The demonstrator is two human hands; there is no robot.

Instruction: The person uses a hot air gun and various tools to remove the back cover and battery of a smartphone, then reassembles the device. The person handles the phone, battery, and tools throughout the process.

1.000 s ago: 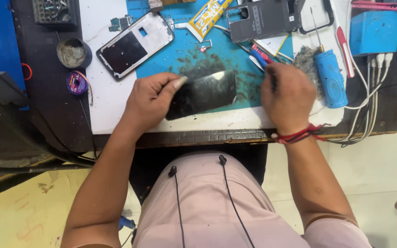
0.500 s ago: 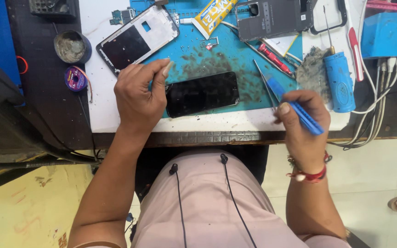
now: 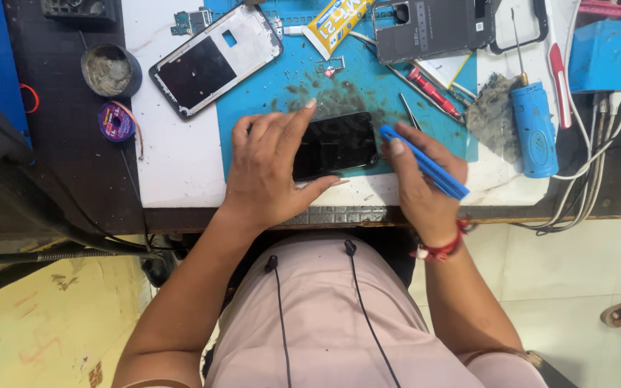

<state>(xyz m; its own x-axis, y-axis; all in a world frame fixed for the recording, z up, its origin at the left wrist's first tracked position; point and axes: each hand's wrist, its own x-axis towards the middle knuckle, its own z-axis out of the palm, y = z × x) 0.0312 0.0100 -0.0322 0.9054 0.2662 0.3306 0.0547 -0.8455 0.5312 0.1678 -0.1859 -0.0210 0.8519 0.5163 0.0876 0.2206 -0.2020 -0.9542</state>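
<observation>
Pinning black phone screen (image 3: 336, 144) flat under left hand (image 3: 271, 169), right hand (image 3: 415, 183) grip closed on blue pry tool (image 3: 425, 164) at its right edge.

This is a small phone-repair workbench. A blue rubber work mat (image 3: 397, 93), speckled with dark debris, lies on a white tabletop (image 3: 181, 165) set on a dark bench. At the far left of the mat sits a stripped white phone frame (image 3: 213, 61) with a green circuit board (image 3: 188, 20) just beyond it. A grey phone back cover (image 3: 433, 29) lies at the far right, near a yellow glue tube (image 3: 336, 25), a red-handled screwdriver (image 3: 433, 92) and a blue electric screwdriver (image 3: 533, 126). A small spool of solder wire (image 3: 117, 121) rests on the left.
</observation>
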